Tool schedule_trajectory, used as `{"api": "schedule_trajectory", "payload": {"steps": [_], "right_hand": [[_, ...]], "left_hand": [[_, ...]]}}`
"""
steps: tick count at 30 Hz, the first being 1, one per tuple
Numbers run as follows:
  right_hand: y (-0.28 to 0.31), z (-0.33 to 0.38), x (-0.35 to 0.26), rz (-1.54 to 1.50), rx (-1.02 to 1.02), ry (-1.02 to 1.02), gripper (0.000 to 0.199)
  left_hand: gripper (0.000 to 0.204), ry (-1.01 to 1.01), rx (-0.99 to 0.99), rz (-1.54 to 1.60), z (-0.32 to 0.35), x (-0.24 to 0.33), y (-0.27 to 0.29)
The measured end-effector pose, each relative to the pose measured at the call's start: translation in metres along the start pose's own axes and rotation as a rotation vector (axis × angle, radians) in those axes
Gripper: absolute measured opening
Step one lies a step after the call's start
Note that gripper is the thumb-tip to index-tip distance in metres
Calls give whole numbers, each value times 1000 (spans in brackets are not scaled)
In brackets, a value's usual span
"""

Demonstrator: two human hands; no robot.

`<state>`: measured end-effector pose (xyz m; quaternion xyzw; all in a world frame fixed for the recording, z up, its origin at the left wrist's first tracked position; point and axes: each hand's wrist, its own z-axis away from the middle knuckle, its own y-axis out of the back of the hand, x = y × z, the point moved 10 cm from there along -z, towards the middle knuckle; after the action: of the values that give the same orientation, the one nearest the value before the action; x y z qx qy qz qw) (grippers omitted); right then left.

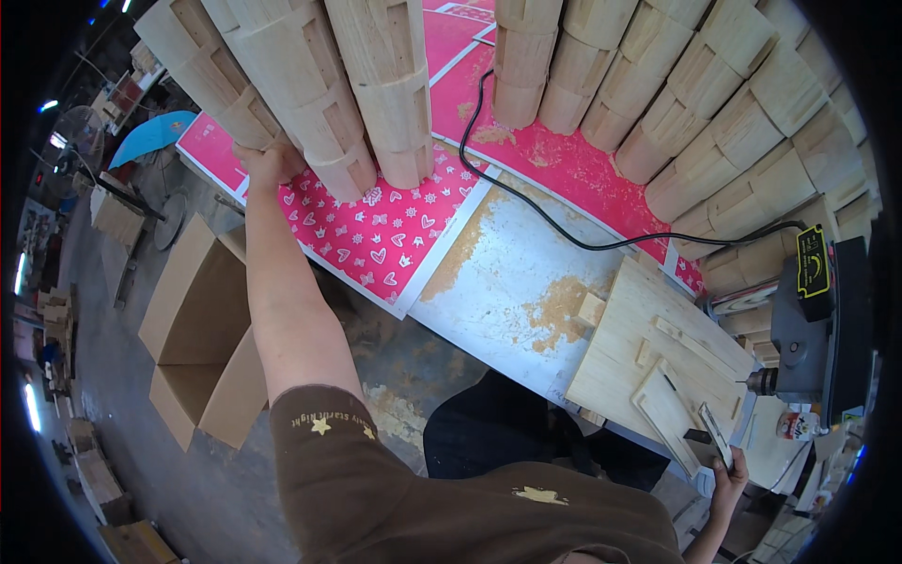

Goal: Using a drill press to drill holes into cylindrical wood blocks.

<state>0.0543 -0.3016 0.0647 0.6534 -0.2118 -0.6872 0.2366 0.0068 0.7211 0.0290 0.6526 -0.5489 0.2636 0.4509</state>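
My left hand [268, 162] reaches far out and grips the lower end of a tall stack of curved pale wooden pieces [246, 115] standing on a pink patterned sheet [376, 235]. More such stacks [395, 94] stand close beside it. Low at the right, my right hand [728, 475] holds a smartphone [716, 434] by the near corner of a plywood jig board [658, 352].
Many more wooden stacks [714, 122] fill the back and right of the workbench [512, 282]. A black cable [536, 202] runs to a grey drilling machine [813, 329]. An open cardboard box [202, 329] stands on the floor at left, with a fan [80, 132] beyond.
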Motion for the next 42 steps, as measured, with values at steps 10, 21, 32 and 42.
{"api": "schedule_trajectory", "payload": {"steps": [10,21,32,42], "right_hand": [[-7,5,-26,-2,65,66,26],[-5,4,-34,52,69,136,24],[-11,5,-43,-6,61,181,23],[-12,2,-38,-11,9,110,24]], "left_hand": [[80,101,-84,222,41,28,2],[48,-680,297,662,170,336,101],[94,-319,-186,232,184,380,-181],[110,-103,-629,538,185,266,-315]]}}
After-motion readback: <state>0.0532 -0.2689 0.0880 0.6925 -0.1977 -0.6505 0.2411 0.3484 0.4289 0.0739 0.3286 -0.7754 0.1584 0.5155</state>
